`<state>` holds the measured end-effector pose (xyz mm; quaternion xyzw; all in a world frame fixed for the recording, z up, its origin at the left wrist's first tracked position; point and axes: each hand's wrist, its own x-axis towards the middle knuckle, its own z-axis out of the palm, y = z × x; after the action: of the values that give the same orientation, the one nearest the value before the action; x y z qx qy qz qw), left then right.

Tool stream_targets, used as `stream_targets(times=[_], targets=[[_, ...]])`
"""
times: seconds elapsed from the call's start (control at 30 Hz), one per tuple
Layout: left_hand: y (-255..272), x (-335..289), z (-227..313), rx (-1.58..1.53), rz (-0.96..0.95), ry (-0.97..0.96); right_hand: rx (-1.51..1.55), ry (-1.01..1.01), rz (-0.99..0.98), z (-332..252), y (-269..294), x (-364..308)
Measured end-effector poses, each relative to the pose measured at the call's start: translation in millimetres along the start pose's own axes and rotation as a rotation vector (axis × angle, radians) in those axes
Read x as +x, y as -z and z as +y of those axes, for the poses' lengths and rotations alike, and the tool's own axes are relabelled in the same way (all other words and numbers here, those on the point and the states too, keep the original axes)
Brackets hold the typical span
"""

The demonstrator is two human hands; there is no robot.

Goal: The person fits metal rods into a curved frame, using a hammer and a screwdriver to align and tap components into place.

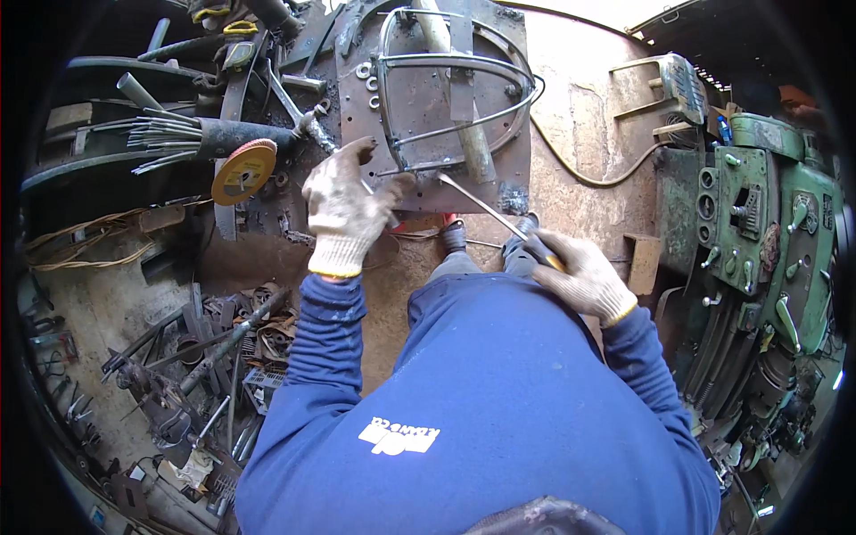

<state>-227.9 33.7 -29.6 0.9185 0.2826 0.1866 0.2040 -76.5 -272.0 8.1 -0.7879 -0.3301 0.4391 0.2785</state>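
Note:
My right hand [580,272], in a pale knit glove, is closed around the black-and-yellow handle of a long screwdriver-like tool [489,210]. Its thin shaft points up and left, with the tip at the near edge of a dark steel plate [499,169]. At that plate's near left corner is my left hand [343,201], in a stained glove, its thumb and forefinger spread apart. A thin light strip shows beside its palm; I cannot tell what that is. On the plate lies a curved metal-bar frame [450,61], crossed by a pale pipe [480,156] and a flat bar [461,85].
Left of the plate are an orange abrasive disc [243,172], a tube of thin rods [214,137] and several nuts [364,69]. Scrap metal [187,374] covers the lower-left floor. A green machine [758,214] stands at right. A cable [593,181] crosses the floor.

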Motion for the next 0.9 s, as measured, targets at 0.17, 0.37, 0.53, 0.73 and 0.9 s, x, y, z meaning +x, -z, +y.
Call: stream_targets(times=[0.17,0.37,0.53,0.73,0.9], targets=[[7,22,16,-0.286,0.093,0.107,0.229,-0.130,0.055,59,29,-32],[-1,56,61,-0.005,0.119,0.286,0.346,-0.199,-0.009,117,96,-8],[-8,57,83,0.324,0.156,0.420,0.365,-0.159,0.006,168,168,46],[-25,31,102,0.291,0.273,0.597,0.796,0.000,-0.103,180,236,121],[-60,4,165,0.316,0.448,0.560,1.011,0.104,-0.384,138,238,181]])
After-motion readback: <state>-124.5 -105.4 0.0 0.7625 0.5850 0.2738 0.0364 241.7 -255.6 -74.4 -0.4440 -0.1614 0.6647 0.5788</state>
